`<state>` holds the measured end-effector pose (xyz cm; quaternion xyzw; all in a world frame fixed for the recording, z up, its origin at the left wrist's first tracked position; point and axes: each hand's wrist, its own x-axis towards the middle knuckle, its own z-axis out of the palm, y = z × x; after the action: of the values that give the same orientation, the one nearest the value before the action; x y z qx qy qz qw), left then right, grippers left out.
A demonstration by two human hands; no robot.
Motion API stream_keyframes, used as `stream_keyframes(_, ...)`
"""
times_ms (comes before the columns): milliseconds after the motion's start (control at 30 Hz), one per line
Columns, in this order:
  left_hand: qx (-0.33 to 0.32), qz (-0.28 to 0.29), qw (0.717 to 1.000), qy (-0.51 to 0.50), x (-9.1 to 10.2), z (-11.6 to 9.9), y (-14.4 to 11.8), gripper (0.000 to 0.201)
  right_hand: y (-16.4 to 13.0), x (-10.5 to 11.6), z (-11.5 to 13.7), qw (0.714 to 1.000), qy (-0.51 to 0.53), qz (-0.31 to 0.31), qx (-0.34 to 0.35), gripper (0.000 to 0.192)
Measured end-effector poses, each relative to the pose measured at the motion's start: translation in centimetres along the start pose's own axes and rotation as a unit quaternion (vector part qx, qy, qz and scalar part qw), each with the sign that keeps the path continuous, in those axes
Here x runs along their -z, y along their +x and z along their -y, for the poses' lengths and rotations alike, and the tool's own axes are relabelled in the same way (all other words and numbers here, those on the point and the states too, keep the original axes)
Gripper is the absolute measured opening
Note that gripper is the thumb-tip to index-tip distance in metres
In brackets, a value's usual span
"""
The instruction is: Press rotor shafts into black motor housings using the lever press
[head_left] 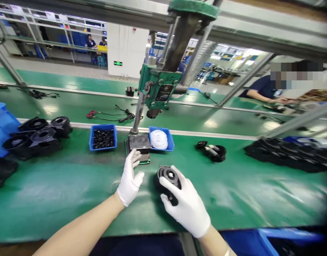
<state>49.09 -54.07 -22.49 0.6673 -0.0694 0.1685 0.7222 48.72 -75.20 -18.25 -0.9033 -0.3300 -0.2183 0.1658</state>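
The green table (72, 199) runs wide in front of me, and a green hand press (159, 89) stands at its far edge with its dark base block (139, 143) on the mat. To my left lies a heap of black moulded housings (38, 137) beside a large blue crate (0, 124); to my right a second dark pile of housings (288, 153) spreads out, with one loose black part (212, 151) nearer the middle. Two small blue bins flank the press base: the left bin (92, 137) holds small black ring-shaped pieces, the right bin (170, 140) a heap of white rings. My right hand (187, 206), in a white glove, has its fingers closed over a round black housing (168, 176) resting on the table just in front of the press. My left hand (130, 181), also gloved, is open and holds nothing, its fingertips (135, 156) up against the press base.
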Motion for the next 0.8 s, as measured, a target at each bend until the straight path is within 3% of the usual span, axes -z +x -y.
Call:
stream_keyframes(33,0.007,0.003,1.000,-0.003,0.0,0.1,0.0,0.067,-0.2,-0.1,0.0,1.000,0.003,0.007,-0.003,0.041)
stream_keyframes(167,0.018,0.013,1.000,0.001,0.1,0.3,0.0,0.066,-0.5,-0.2,0.3,0.997,0.007,-0.065,-0.028,0.040)
stream_keyframes(300,0.027,0.014,1.000,0.000,0.0,0.5,0.0,0.062,-0.2,-0.4,0.5,1.000,0.009,0.004,-0.021,0.046)
stream_keyframes(433,0.030,0.028,0.999,0.005,0.1,0.5,-0.1,0.061,-0.1,-0.9,1.1,0.998,0.002,-0.038,-0.045,0.045)
stream_keyframes(567,0.042,0.064,0.997,0.010,-0.1,-0.1,-0.5,0.059,-0.7,-0.6,2.0,0.996,0.037,0.063,-0.050,0.055)
stream_keyframes(633,0.068,0.113,0.991,0.019,-0.6,-0.6,-0.9,0.071,-0.9,-0.1,2.1,0.987,0.095,0.097,-0.085,0.063)
stream_keyframes(733,0.111,0.180,0.977,0.040,-1.7,-1.3,-1.6,0.109,-0.4,0.2,1.8,0.964,0.197,0.055,-0.167,0.066)
stream_keyframes(800,0.134,0.194,0.971,0.045,-2.4,-1.7,-1.9,0.119,0.2,-0.4,1.5,0.928,0.315,0.037,-0.198,0.061)
